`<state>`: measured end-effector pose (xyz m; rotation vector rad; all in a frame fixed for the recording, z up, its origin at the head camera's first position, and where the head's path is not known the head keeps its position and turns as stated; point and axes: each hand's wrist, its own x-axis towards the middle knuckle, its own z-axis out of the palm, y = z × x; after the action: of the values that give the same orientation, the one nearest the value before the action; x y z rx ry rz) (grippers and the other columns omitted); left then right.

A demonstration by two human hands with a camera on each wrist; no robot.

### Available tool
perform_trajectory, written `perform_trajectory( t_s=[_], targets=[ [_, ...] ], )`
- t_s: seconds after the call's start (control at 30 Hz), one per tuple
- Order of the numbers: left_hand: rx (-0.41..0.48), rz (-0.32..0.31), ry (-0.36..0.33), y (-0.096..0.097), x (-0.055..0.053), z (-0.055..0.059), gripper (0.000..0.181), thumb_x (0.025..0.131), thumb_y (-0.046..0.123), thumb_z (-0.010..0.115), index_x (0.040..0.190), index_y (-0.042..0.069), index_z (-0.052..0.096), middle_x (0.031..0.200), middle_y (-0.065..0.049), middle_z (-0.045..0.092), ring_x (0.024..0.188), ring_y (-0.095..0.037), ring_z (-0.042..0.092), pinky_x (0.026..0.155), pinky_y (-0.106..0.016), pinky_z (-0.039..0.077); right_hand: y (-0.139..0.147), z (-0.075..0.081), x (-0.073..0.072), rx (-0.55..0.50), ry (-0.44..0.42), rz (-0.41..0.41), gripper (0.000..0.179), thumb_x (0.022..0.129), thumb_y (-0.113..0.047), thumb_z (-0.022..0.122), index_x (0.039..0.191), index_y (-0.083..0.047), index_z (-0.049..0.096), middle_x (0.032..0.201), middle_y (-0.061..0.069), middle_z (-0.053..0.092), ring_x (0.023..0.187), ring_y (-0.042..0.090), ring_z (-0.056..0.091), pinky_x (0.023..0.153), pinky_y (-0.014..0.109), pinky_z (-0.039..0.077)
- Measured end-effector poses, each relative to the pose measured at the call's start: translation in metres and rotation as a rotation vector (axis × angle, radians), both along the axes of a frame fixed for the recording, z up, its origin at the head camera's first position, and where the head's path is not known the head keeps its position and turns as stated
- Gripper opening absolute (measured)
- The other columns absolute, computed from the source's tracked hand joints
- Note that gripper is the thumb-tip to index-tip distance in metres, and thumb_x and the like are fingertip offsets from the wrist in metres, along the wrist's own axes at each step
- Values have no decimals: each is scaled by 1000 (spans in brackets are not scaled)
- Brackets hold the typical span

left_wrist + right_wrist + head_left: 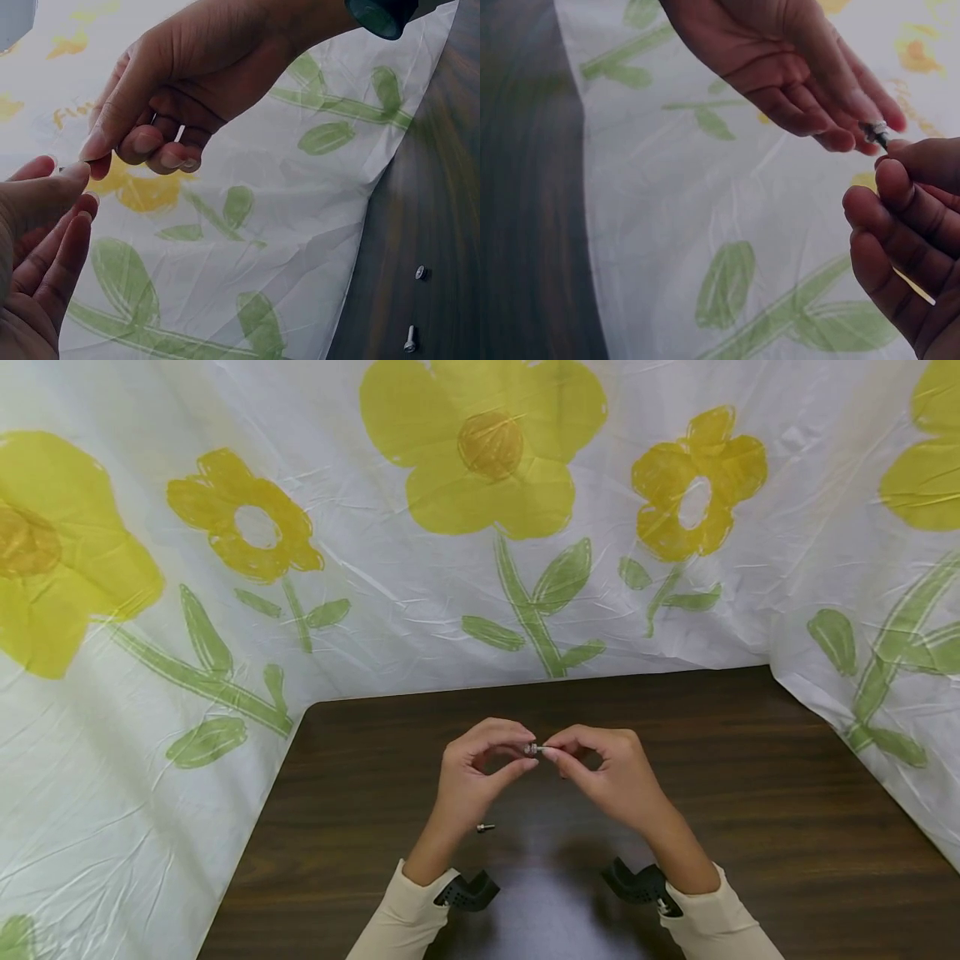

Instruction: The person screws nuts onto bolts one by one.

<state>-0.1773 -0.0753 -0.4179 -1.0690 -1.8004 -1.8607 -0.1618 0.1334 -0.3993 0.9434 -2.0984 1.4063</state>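
A small silver screw (533, 748) is held level between the two hands above the dark table (720, 777). My left hand (474, 772) has its thumb and fingertips about the wider, ridged end. The right hand (611, 768) pinches the thin shank between thumb and forefinger. In the right wrist view the screw's thick end (874, 132) shows at the left fingertips; whether a separate nut or washer sits there, I cannot tell. In the left wrist view fingertips mostly hide it. Another screw (486, 828) lies on the table below the left hand.
Near the loose screw, a small round metal piece (421, 273) lies on the table in the left wrist view. Black wrist mounts (468, 892) sit at both cuffs. A white curtain (375, 635) with yellow flowers hangs along the table's back and sides.
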Motion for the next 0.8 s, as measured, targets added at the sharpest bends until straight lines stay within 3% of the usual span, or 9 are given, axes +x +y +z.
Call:
perform_trajectory(
  t_s=[0.47, 0.8],
  targets=[
    [-18, 14, 26, 0, -2, -2, 25, 79, -16, 78, 99, -3, 75, 98, -16, 71, 91, -25, 68, 76, -34, 60, 0, -1, 0, 1, -8, 35, 3, 93, -12, 76, 95, -10, 76, 74, -10, 67, 62, 6, 63, 53, 21, 50],
    [-22, 39, -46, 2, 1, -3, 17, 85, -12, 76, 100, -4, 74, 96, -13, 72, 88, -22, 67, 80, -33, 59, -1, 0, 1, -6, -10, 34, 12, 88, 0, 78, 94, -10, 76, 72, -8, 67, 61, 6, 62, 53, 22, 51]
  ],
)
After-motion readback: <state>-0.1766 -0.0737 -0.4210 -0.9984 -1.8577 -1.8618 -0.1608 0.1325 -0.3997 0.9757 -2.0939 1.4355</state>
